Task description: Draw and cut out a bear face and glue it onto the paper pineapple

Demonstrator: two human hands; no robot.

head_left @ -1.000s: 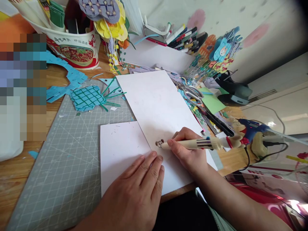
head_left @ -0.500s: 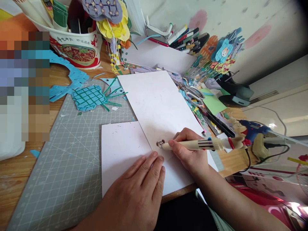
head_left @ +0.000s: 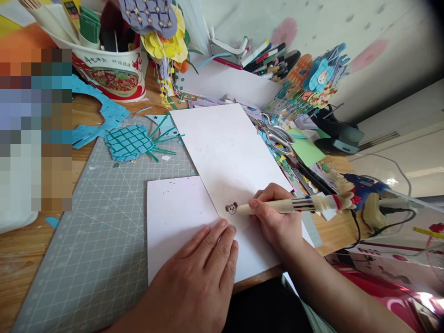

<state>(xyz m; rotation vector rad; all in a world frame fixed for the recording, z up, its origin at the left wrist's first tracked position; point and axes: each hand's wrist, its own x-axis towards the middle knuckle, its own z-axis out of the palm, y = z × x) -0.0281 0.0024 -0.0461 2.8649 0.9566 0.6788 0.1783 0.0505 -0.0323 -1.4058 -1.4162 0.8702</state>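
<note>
A cream multicolour pen (head_left: 298, 204) is gripped in my right hand (head_left: 279, 222), its tip at the edge of a small drawing. The drawing (head_left: 231, 208) is a brown-eared animal head near the lower left edge of a white sheet (head_left: 225, 143). My left hand (head_left: 204, 266) lies flat with fingers stretched out, pressing on that sheet's corner and on a second white sheet (head_left: 173, 203) beneath it. Short dark pen marks show on the second sheet. Both sheets rest over a grey cutting mat (head_left: 114, 199).
Left of the sheets lies a blue paper cutout with green lines (head_left: 128, 142). A paper noodle bucket (head_left: 111, 74) stands behind it. Scissors (head_left: 279, 138), paper scraps and a green sheet (head_left: 307, 150) lie to the right, beyond them a blue glue gun (head_left: 366, 185). Pens (head_left: 267, 58) stand at the back.
My right hand and the pen have shifted slightly right, baring more of the drawn head. The left hand stays flat in place.
</note>
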